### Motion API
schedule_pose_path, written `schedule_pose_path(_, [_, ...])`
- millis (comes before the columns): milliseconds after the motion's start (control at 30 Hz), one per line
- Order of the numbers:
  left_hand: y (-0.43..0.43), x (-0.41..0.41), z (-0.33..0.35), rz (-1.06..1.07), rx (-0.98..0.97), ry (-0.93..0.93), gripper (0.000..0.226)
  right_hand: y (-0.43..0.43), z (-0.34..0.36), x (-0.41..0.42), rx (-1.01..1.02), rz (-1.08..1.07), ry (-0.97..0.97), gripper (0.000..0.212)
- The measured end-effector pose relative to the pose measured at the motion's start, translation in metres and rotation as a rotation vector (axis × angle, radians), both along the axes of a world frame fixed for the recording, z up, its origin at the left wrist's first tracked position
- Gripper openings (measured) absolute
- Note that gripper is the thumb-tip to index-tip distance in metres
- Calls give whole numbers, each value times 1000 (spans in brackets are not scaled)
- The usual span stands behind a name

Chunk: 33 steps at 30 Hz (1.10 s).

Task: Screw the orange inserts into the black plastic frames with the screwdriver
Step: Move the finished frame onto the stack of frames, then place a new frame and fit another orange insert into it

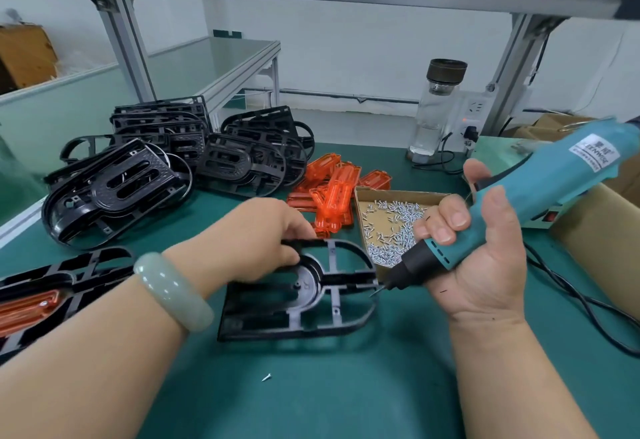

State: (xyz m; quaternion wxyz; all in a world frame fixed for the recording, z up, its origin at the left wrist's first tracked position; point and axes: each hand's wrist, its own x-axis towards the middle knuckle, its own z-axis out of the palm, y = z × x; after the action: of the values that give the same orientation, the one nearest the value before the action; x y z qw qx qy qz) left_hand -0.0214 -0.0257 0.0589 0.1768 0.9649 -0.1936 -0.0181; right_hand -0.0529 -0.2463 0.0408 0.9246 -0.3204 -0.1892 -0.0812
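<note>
Left hand (259, 241): your fingers pinch the far edge of the black frame (311, 282) on the worktop (311, 386).
Right hand (481, 258): your fingers curl round the screwdriver (540, 189), bit just beside the frame.

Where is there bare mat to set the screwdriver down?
Free: the near mat below the held black frame, between the forearms, bare except a loose screw. Crowded: stacked frames and orange inserts behind, screw box ahead of the right hand, cable to its right.
</note>
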Motion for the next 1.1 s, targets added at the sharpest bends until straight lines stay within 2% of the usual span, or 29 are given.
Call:
schedule_pose_path(233, [-26,-8,-24,-93,24,146,38,-1,-1,-1,-24,11,11,55])
schedule_pose_path(500, [-22,-7,-30,-61,-21,149,40,1,-3,0,-31,19,13,51])
schedule_pose_path(567, [-20,1,-28,-15,-83,122,29,1,-3,0,-21,22,13,49])
schedule_pose_path(633, [-21,12,-24,97,-182,60,9,1,-3,1,-15,24,15,49])
schedule_pose_path(667, [-23,19,-23,172,-226,22,6,1,-3,1,-14,23,16,49])
schedule_pose_path(800, [-37,44,-25,418,-248,-40,18,2,-4,2,-7,30,21,52])
schedule_pose_path(900, [-50,55,-33,508,-195,0,42,2,-6,3,-2,42,27,51])
schedule_pose_path(1000, [-62,58,-39,535,-121,7,52,2,-7,3,-7,51,32,52])
schedule_pose_path(1100, [-62,60,-39,525,-95,-11,32,3,-8,3,-18,57,38,54])
